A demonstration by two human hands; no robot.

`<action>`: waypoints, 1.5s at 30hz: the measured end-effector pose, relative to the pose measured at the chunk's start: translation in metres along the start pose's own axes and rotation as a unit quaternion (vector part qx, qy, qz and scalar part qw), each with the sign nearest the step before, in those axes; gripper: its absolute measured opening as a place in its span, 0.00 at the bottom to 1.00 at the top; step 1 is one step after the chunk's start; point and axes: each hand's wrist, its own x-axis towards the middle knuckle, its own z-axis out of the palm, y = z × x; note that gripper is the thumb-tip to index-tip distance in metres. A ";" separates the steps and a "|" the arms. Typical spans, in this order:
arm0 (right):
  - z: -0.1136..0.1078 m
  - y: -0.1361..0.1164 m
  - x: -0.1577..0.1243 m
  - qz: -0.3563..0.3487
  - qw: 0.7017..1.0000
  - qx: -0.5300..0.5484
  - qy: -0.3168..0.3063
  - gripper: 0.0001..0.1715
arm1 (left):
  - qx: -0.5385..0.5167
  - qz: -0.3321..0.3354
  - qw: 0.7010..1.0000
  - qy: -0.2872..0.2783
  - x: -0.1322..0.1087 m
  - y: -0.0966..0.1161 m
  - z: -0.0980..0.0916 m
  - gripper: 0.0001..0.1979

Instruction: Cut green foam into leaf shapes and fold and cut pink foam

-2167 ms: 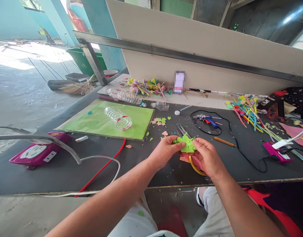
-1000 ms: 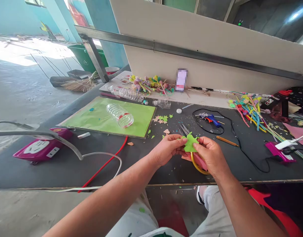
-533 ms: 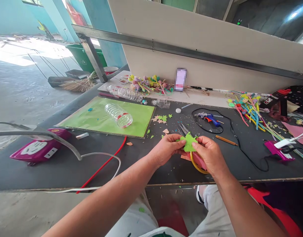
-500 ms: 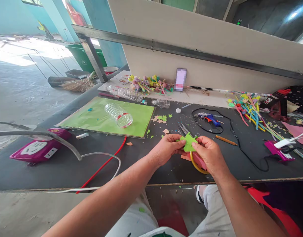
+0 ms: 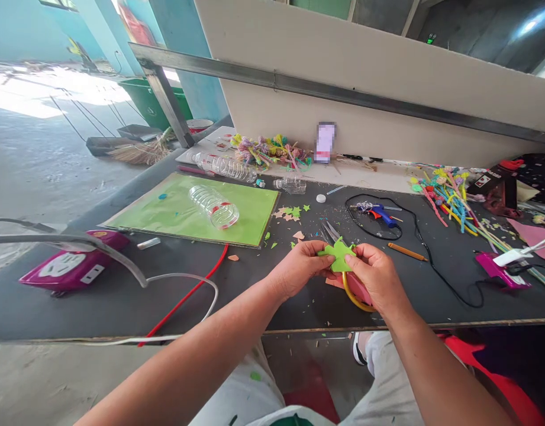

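Between my two hands is a piece of bright green paper with an irregular, cut outline. My left hand pinches its left edge between thumb and fingers. At the right edge, my right hand grips it the same way, thumb on top. Scissors show beneath the paper, blades pointing away from me and a yellow handle near my right palm. Whether they rest on the table or against my fingers I cannot tell. Pinkish paper is partly hidden below. Small green and peach paper stars lie beyond my hands.
A clear plastic bottle lies on a green sheet to the left. On the right are a blue glue gun with a black cable, an orange-brown stick and a purple power strip. Colourful fuzzy stems lie farther back.
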 end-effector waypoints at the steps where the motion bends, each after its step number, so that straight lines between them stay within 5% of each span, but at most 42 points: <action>1: 0.000 -0.001 0.000 0.002 1.000 -0.002 -0.001 0.09 | 0.000 0.000 1.000 -0.003 0.000 0.000 0.000 0.12; 16: 0.002 -0.004 -0.001 -0.005 1.000 -0.018 -0.009 0.09 | -0.018 0.001 1.000 0.012 -0.001 -0.001 0.001 0.14; 26: 0.004 -0.004 -0.004 0.065 0.979 0.173 -0.086 0.09 | 0.003 0.016 0.999 0.039 0.001 -0.002 0.002 0.12; 35: 0.003 -0.003 -0.003 0.092 0.963 0.221 -0.127 0.10 | 0.026 0.035 0.997 0.067 0.001 -0.003 0.003 0.13; 45: 0.004 0.002 -0.002 0.076 0.972 0.197 -0.098 0.08 | 0.076 0.049 0.995 0.051 0.001 -0.007 -0.001 0.11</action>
